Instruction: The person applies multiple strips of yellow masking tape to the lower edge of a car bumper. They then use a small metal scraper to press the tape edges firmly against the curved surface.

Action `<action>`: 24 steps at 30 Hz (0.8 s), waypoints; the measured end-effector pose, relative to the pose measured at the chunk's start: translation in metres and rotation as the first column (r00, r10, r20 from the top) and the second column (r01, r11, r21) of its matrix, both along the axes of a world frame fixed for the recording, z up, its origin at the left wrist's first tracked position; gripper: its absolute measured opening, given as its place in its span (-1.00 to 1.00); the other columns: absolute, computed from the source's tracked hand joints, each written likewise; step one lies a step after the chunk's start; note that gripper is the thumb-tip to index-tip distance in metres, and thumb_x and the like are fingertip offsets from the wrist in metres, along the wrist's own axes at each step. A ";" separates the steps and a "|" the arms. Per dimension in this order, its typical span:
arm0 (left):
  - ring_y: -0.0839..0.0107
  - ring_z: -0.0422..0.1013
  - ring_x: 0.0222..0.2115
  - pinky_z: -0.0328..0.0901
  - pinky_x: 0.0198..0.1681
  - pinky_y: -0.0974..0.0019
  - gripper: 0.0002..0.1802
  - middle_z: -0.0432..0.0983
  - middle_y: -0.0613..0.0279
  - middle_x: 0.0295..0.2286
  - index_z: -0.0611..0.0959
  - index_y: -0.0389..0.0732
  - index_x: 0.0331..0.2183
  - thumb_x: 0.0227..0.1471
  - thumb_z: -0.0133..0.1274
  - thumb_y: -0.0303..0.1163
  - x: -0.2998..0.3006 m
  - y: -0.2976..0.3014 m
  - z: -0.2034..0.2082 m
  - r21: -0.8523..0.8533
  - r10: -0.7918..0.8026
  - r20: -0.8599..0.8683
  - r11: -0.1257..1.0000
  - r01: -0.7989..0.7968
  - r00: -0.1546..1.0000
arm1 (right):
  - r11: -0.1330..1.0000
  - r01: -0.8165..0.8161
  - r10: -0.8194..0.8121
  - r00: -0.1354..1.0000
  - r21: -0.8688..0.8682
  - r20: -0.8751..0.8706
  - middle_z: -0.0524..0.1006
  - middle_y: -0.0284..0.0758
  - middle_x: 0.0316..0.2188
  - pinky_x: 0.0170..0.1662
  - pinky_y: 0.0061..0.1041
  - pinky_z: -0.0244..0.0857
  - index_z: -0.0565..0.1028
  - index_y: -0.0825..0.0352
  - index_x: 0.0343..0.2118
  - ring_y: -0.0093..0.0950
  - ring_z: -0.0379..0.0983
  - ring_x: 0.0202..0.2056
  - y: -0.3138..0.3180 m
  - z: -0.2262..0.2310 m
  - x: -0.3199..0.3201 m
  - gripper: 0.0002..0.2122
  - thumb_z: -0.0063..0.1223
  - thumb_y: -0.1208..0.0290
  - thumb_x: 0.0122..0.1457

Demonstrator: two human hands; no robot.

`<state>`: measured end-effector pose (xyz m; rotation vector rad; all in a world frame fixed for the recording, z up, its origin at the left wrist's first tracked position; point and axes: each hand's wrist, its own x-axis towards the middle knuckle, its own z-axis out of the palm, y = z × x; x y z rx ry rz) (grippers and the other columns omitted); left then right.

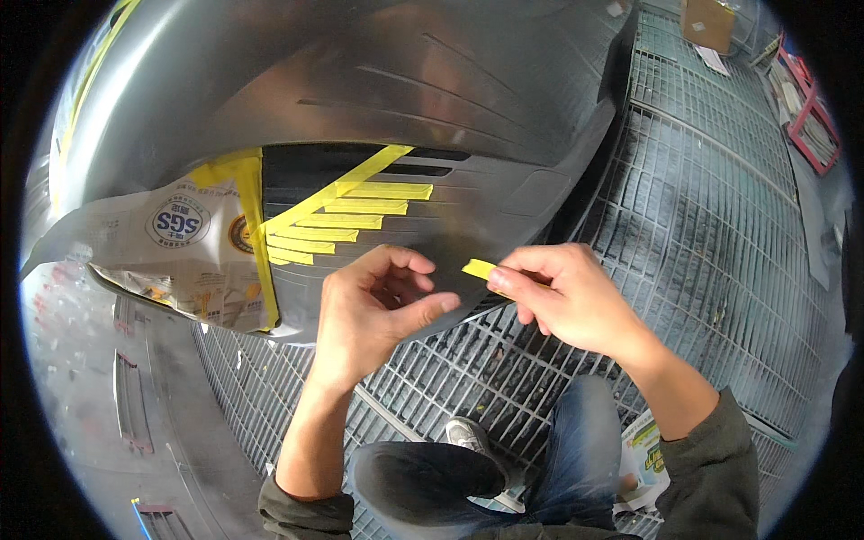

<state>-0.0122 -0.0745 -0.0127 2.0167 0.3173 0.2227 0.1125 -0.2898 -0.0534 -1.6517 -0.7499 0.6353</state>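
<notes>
Between the fingertips and thumb of my right hand (571, 295) is a short strip of yellow masking tape (478, 267), its free end pointing left. My left hand (367, 306) is just left of it, fingers curled and thumb apart, with nothing in it. Both hands are above the lower edge of a large dark grey curved panel (225, 99), which looks like a car bumper. On its slotted part lie several short yellow tape strips (366, 206), stacked in steps. A longer diagonal tape strip (346, 182) crosses their left ends. Printed masking paper (202, 265) is taped along the panel's left side.
Metal floor grating (693, 234) runs under and right of the panel. A cardboard box (707, 25) and a red-framed rack (814, 130) stand at the far right. A printed bag (644, 454) lies by my right leg. Dark floor with narrow grates (131, 400) is at left.
</notes>
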 end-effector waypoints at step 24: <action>0.55 0.57 -0.58 0.43 -0.44 0.45 -0.82 0.69 0.17 -0.57 0.78 -0.40 -0.36 0.12 0.39 -0.46 0.053 -0.004 0.021 0.338 0.303 0.493 0.797 -0.500 0.816 | 0.930 0.332 -0.180 0.786 -0.157 0.592 0.64 -0.17 -0.57 -0.25 -0.16 0.53 0.72 0.29 -0.25 -0.12 0.65 -0.46 0.012 0.029 0.050 -0.75 0.15 0.22 0.38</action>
